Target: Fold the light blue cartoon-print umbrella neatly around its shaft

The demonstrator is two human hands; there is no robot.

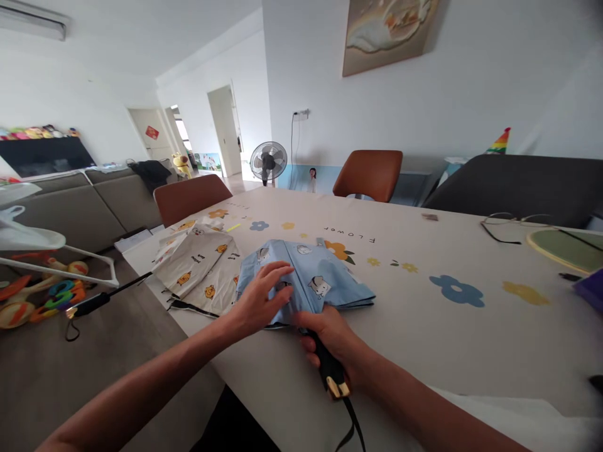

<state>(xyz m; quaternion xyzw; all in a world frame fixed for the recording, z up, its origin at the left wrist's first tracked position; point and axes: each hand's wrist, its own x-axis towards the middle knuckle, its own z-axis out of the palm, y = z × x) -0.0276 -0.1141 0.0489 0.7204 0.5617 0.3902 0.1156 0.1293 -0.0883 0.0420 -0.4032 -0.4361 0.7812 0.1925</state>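
A light blue folding umbrella (325,279) with cartoon prints lies collapsed on the table near its front edge. My left hand (261,298) rests on its canopy with the fingers spread flat over the cloth. My right hand (330,339) is wrapped round the umbrella's black handle (333,375), whose wrist strap hangs off the table edge. To the left lies a cream folding umbrella (200,263) with orange cartoon prints, its black handle (89,304) sticking out past the table's corner.
The tablecloth (424,326) is cream with flower prints. Glasses (511,223) and a green mat (565,248) lie at the far right. Brown chairs (370,172) stand along the far side. A grey sofa (85,207) and toys (42,295) are on the left.
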